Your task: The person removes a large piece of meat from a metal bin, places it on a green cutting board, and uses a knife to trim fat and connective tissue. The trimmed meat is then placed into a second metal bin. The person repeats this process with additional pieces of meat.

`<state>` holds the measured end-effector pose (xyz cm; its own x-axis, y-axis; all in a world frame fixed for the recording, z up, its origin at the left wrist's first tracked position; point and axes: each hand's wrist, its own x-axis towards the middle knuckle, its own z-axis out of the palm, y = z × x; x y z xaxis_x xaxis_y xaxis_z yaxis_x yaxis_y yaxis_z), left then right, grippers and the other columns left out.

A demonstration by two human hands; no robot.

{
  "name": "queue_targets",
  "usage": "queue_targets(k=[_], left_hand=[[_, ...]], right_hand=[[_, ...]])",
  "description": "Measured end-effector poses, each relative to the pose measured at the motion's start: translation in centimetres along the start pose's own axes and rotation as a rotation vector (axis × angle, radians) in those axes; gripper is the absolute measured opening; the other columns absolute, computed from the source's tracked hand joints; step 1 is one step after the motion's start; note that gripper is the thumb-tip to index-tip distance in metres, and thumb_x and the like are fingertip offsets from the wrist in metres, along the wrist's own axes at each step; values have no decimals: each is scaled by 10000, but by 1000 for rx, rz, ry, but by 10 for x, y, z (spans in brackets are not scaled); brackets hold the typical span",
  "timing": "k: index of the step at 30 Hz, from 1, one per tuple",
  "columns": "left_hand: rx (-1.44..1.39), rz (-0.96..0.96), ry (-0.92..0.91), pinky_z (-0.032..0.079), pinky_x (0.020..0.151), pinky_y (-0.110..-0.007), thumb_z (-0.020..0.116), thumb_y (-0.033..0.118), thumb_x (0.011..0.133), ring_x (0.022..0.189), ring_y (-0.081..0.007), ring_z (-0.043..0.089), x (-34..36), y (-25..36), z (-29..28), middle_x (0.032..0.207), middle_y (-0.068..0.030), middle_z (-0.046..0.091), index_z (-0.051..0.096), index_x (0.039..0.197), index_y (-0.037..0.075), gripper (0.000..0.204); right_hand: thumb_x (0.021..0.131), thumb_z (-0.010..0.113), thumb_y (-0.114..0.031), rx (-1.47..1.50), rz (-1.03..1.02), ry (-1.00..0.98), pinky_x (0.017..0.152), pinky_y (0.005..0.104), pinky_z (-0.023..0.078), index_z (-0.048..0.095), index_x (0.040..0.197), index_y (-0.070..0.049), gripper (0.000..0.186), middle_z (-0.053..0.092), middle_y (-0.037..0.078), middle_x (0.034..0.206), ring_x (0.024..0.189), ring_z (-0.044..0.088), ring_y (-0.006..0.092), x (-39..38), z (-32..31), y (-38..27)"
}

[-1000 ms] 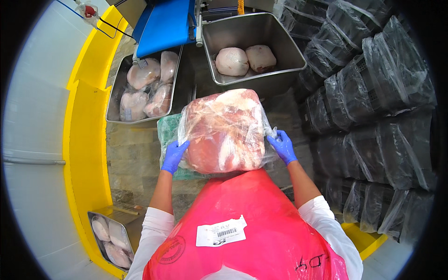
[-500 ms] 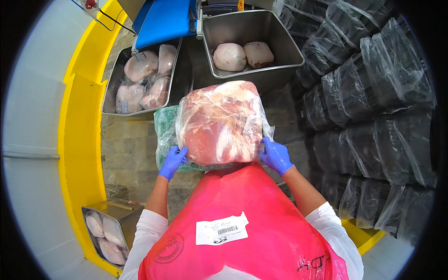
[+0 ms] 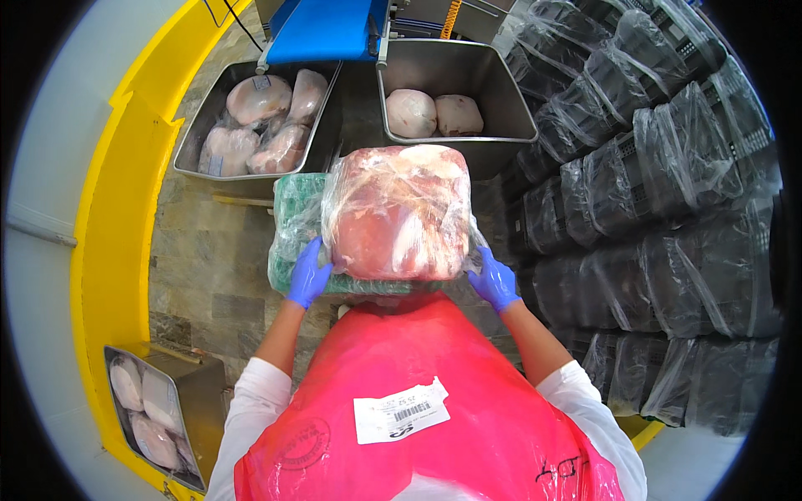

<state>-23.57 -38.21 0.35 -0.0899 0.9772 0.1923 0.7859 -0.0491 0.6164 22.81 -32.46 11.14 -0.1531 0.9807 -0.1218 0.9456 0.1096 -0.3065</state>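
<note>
A thick block of raw red and white meat (image 3: 397, 225), covered in clear plastic film, lies on a green crate (image 3: 292, 209) that sticks out on its left and along its near side. My left hand (image 3: 310, 275), in a blue-violet glove, is at the block's near left corner, fingers pointing up and closed on the edge of the plastic film. At the near right corner my right hand (image 3: 494, 282), gloved alike, pinches a gathered fold of the film. The fingertips of both hands are partly hidden by the film and the block.
Two deep metal bins (image 3: 251, 177) (image 3: 522, 140) with wrapped pale meat pieces stand beyond, under a blue conveyor belt end (image 3: 322, 33). Film-lined black crates (image 3: 618, 167) are stacked at right. A yellow barrier (image 3: 117, 225) and another meat-filled bin (image 3: 188, 367) are at left.
My left hand has turned so its fingers point more upward. The block has shifted slightly within the view, and the view has tilted, with the bins sitting lower in the picture.
</note>
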Motion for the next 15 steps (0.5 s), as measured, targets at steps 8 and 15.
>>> queue_targets(k=[8,15], left_hand=[[-50,-207,-290,551,863,-538,678,192,904,947,-466,694,14,-1,2,1019,-230,745,702,1208,66,331],[-207,-266,-184,573,843,-453,655,199,951,935,-373,735,-23,-20,-14,1017,-189,762,752,1138,67,248]], right_hand=[[940,646,-293,31,-66,-152,767,599,519,649,871,-87,217,735,230,926,891,694,470,2,29,2],[895,681,-214,-80,-365,43,793,507,441,680,817,-132,114,627,127,769,859,609,373,-66,12,33]])
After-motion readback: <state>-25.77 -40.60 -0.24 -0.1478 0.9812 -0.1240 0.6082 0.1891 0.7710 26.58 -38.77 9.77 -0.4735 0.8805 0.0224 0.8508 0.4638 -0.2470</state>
